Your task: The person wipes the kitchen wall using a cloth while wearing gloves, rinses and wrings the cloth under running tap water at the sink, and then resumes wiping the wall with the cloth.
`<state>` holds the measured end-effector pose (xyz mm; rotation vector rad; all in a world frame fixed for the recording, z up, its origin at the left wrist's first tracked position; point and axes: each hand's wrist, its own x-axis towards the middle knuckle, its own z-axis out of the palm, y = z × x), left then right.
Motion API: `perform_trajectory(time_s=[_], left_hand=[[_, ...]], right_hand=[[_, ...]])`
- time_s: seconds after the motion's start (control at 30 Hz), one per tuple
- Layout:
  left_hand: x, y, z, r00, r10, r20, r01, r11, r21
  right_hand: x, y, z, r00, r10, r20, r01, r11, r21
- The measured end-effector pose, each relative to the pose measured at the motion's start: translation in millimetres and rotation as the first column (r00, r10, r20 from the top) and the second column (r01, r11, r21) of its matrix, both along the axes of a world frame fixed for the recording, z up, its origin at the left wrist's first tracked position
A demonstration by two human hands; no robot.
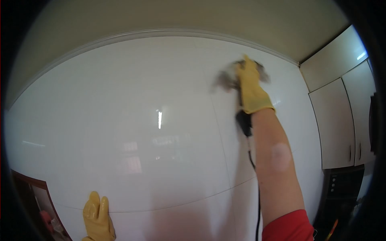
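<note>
In a yellow rubber glove, my right hand (250, 80) reaches up to the white tiled wall (120, 88) near the ceiling. It presses a dark grey cloth (230, 79), blurred by motion, against the tiles; the fingers are closed on it. Just below the glove, a black plug-like object (243, 120) with a black cord hangs along the wall beside my forearm. At the lower left, my left hand (97, 219), also gloved in yellow, rests against the wall with its fingers up and apart, holding nothing.
White cabinets (331, 120) stand at the right, above a black appliance (343, 182). A brown-framed opening (34, 180) is at the lower left. The cord (258, 209) runs down beside my right arm. A ceiling moulding (161, 33) borders the wall's top.
</note>
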<state>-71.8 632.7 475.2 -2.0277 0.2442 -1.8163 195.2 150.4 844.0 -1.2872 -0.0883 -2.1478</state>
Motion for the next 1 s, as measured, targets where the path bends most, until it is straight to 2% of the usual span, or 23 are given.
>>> perform_trajectory(time_s=[0.03, 0.07, 0.1, 0.13, 0.17, 0.2, 0.23, 0.27, 0.3, 0.33, 0.37, 0.47, 0.53, 0.6, 0.67, 0.7, 0.73, 0.77, 0.8, 0.87, 0.93, 1.0], left_hand=[[-0.5, -0.1, -0.4, 1.000, 0.002, -0.009, -0.002, 1.000, 0.000], [-1.2, -0.7, -0.8, 1.000, 0.007, -0.013, -0.008, 1.000, -0.005], [-1.1, -1.2, 0.3, 1.000, 0.012, -0.001, -0.012, 1.000, -0.021], [-0.1, -1.9, 2.5, 1.000, -0.009, 0.006, 0.009, 1.000, 0.003], [-0.4, -3.0, 4.9, 1.000, -0.025, 0.011, 0.025, 0.999, 0.028], [-1.6, -4.0, 6.9, 1.000, -0.012, 0.020, 0.011, 1.000, 0.005], [-2.4, -4.0, 8.7, 0.999, -0.047, -0.019, 0.046, 0.999, -0.006], [-2.7, -3.9, 11.7, 0.994, -0.089, -0.057, 0.088, 0.996, -0.013], [-3.9, -5.4, 15.3, 0.991, -0.113, -0.068, 0.111, 0.993, -0.030], [-3.3, -6.0, 15.4, 0.992, -0.112, -0.058, 0.109, 0.993, -0.046], [-3.5, -7.8, 15.8, 0.992, -0.122, -0.020, 0.122, 0.993, -0.006], [-8.9, -9.4, 19.5, 0.991, -0.135, 0.019, 0.134, 0.990, 0.053], [-7.9, -4.2, 17.7, 0.988, -0.150, 0.015, 0.149, 0.987, 0.064], [-0.1, 1.6, 17.4, 0.975, -0.221, 0.011, 0.220, 0.974, 0.056], [-1.0, 0.0, 17.4, 0.970, -0.245, 0.001, 0.244, 0.968, 0.056], [-1.8, 0.1, 18.4, 0.963, -0.268, -0.009, 0.268, 0.962, 0.056], [0.4, -0.2, 19.4, 0.966, -0.258, -0.004, 0.258, 0.965, 0.049], [4.5, -0.6, 19.7, 0.957, -0.291, 0.007, 0.290, 0.955, 0.064], [6.6, -0.5, 18.1, 0.944, -0.331, 0.014, 0.329, 0.941, 0.082], [4.2, 0.8, 13.8, 0.952, -0.305, 0.002, 0.304, 0.951, 0.058], [3.9, -2.9, 13.0, 0.961, -0.277, -0.005, 0.277, 0.960, 0.051], [3.4, -4.8, 13.1, 0.938, -0.340, -0.063, 0.335, 0.939, -0.074]], right_hand=[[36.5, -34.6, 4.5, 0.997, 0.041, -0.062, -0.038, 0.998, 0.052], [92.8, -66.7, 16.8, 0.951, -0.188, -0.245, 0.210, 0.975, 0.070], [145.1, -96.5, 28.1, 0.821, -0.398, -0.408, 0.451, 0.892, 0.036], [98.3, -74.7, 19.5, 0.926, 0.097, -0.365, -0.026, 0.980, 0.195], [47.5, -51.1, 9.8, 0.740, 0.672, 0.000, -0.629, 0.693, 0.353], [-8.8, -24.7, -1.7, 0.453, 0.819, 0.353, -0.864, 0.305, 0.399], [-7.9, -24.8, 2.3, 0.555, 0.787, 0.269, -0.804, 0.425, 0.416], [0.8, -23.6, 12.4, 0.769, 0.639, 0.019, -0.599, 0.709, 0.373], [0.9, -15.1, 24.0, 0.909, 0.380, -0.172, -0.333, 0.910, 0.247], [0.7, -2.5, 40.1, 0.943, 0.227, -0.242, -0.200, 0.971, 0.131], [-14.2, 22.0, 55.4, 0.954, 0.144, -0.262, -0.141, 0.990, 0.029], [-64.9, 112.5, 86.9, 0.969, 0.050, -0.241, -0.097, 0.978, -0.186], [-102.6, 175.7, 100.0, 0.956, 0.107, -0.272, -0.190, 0.935, -0.300], [-142.2, 248.3, 99.0, 0.963, 0.116, -0.242, -0.203, 0.904, -0.375], [-167.5, 317.2, 97.1, 0.972, 0.136, -0.193, -0.219, 0.825, -0.521], [-185.1, 353.9, 83.6, 0.967, 0.212, -0.141, -0.255, 0.795, -0.550], [-195.8, 383.4, 77.3, 0.973, 0.207, -0.102, -0.225, 0.746, -0.627], [-207.2, 417.0, 73.3, 0.857, 0.472, -0.209, -0.493, 0.630, -0.599], [-217.8, 445.8, 67.5, 0.662, 0.685, -0.303, -0.713, 0.452, -0.536], [-230.9, 484.5, 46.0, 0.900, 0.414, -0.137, -0.362, 0.534, -0.764], [-234.3, 496.2, 22.7, 0.875, 0.468, -0.126, -0.385, 0.512, -0.768], [-239.2, 502.0, -9.0, 0.805, 0.583, -0.111, -0.432, 0.447, -0.784]])
